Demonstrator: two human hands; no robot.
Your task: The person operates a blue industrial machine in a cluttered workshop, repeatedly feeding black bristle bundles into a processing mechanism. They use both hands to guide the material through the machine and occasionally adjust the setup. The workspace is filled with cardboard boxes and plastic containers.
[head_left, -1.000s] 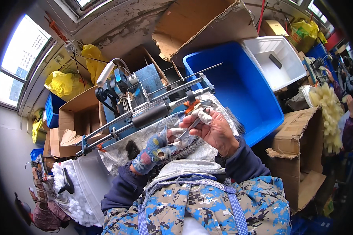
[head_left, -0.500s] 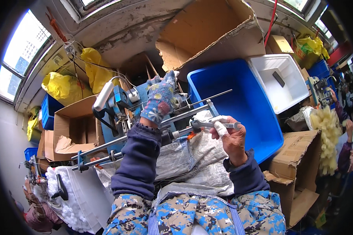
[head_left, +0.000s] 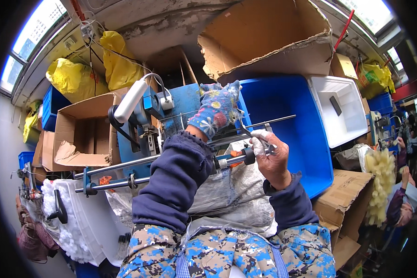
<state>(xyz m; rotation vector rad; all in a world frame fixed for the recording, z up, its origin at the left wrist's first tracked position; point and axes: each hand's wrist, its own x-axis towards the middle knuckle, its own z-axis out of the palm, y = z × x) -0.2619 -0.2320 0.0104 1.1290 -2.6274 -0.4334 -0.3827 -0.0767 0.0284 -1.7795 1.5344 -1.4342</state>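
Observation:
My right hand (head_left: pixel 273 160), with white wrapping on its thumb and finger, is closed around a metal wrench (head_left: pixel 245 128). The wrench slants up toward my left hand, its upper end by the end of the machine's steel rods. On my left hand (head_left: pixel 216 109) is a blue patterned glove. It rests over the right part of the blue machine (head_left: pixel 178 121), beside the thin rod (head_left: pixel 275 121); its fingertips are partly hidden, so what it grips does not show. Below the hands runs a thick steel rod (head_left: pixel 116 184) with a dark collar (head_left: pixel 249 156) at its right end.
A large blue bin (head_left: pixel 310 139) stands right of the machine, with a white tray (head_left: pixel 347 125) beyond it. Cardboard boxes (head_left: pixel 85 134) flank the machine. White fluffy material (head_left: pixel 62 227) lies at the lower left. Other people (head_left: pixel 401 199) work at both sides.
My left hand has shifted right along the machine. The wrench has turned from nearly level to a steep slant, its upper end now near my left hand. The whole view has shifted a little.

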